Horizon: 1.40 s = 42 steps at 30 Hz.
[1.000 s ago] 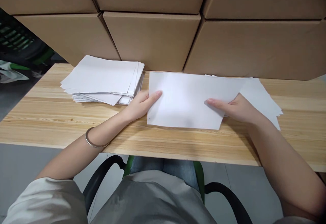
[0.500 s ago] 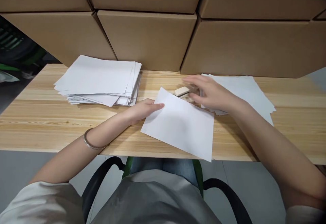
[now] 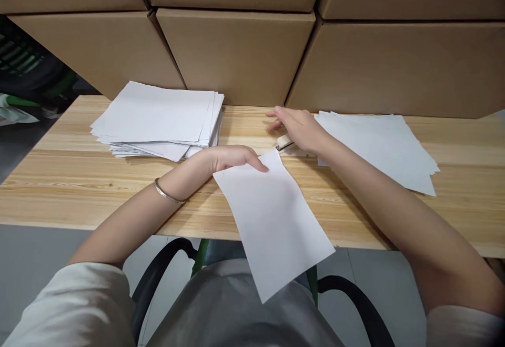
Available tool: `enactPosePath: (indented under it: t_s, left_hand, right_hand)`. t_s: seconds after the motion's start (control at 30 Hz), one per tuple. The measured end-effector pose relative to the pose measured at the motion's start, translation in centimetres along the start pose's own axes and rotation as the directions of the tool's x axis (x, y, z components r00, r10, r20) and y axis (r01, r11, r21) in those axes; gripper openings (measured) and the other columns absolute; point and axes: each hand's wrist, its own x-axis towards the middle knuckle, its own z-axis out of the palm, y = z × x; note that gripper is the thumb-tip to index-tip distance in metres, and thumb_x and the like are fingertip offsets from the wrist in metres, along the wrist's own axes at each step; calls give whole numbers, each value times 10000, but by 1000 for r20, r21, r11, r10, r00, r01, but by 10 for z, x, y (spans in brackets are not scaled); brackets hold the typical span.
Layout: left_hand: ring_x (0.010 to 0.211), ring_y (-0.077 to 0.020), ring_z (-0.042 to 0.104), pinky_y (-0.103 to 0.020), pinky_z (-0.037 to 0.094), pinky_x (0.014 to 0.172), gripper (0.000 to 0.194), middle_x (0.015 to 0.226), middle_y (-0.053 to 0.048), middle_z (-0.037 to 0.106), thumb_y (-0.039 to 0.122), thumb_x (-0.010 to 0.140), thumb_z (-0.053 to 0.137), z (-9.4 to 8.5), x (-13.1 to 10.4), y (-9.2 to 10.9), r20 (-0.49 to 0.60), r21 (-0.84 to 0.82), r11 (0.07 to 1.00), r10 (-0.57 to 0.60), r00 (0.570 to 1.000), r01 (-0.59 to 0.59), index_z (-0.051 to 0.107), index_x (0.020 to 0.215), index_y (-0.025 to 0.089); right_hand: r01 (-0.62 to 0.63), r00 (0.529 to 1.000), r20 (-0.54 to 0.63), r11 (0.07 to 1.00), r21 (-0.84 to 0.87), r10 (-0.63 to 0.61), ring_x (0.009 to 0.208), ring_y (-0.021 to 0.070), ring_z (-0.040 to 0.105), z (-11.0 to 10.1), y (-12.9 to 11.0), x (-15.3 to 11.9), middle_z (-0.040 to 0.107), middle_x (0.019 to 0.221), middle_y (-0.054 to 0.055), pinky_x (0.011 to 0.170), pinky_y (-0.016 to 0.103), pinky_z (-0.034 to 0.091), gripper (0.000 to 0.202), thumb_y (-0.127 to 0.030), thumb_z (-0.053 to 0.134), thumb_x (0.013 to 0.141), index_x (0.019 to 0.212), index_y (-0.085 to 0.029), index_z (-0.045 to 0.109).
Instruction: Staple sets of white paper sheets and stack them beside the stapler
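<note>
My left hand (image 3: 239, 158) pinches a white sheet of paper (image 3: 276, 226) by its far edge, thumb on top; whether it is one sheet or several I cannot tell. The paper slants toward me, its near corner hanging past the table edge. At its far right corner, the nose of a cream stapler (image 3: 283, 141) sits close to or touching the paper. Over the stapler is my right hand (image 3: 298, 126), fingers stretched out and apart. It covers most of the stapler, and whether the palm presses on it is hidden.
A thick stack of white paper (image 3: 161, 115) lies on the wooden table (image 3: 59, 189) at the left. A thinner, fanned pile of paper (image 3: 379, 147) lies at the right, partly behind my right forearm. Cardboard boxes (image 3: 236, 57) form a wall along the back.
The paper has turned, its far right corner now at the stapler's nose and its near end swung toward me. My right hand has moved left over the stapler.
</note>
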Motion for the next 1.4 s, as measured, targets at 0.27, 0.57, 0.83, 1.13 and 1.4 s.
enactPosePath:
  t_s: [0.27,0.57,0.83,1.13,1.4]
  left_hand:
    - [634,-260,720,-349,570,632,238,786,-116,766,325,656,796,7,6,5,-141,-29,998,-63,988,59,756,766,118]
    - [591,-235,698,-353,579,652,206,714,-83,745,325,684,783,8,7,4,-167,-3,1000,-26,986,26,738,725,128]
    - [620,-258,710,-357,576,637,229,717,-108,745,329,677,780,7,9,7,-177,18,998,-60,982,65,743,749,115]
    - [681,-273,729,-354,581,687,199,698,-100,738,317,664,761,8,13,12,-156,14,995,-91,983,94,717,725,133]
    - [692,-277,727,-372,584,688,188,705,-94,736,331,672,729,8,11,14,-170,43,994,-96,981,105,715,713,148]
  right_hand:
    - [40,999,-5,976,-214,-42,607,164,558,14,-9,12,634,593,19,620,292,326,604,-603,335,979,665,-195,651]
    - [84,996,-14,962,-261,-91,525,141,454,17,-11,10,507,471,-8,597,288,268,546,-506,381,965,571,-197,599]
    - [128,991,3,961,-246,-131,497,118,407,18,-10,10,502,480,-16,595,281,269,525,-485,385,961,580,-197,604]
    - [40,997,78,980,-196,-25,606,138,537,17,-25,15,635,635,11,613,274,316,577,-581,345,974,679,-187,647]
    - [102,980,193,941,-322,-40,728,197,576,27,-24,31,684,823,59,676,311,355,490,-420,258,1023,734,-197,585]
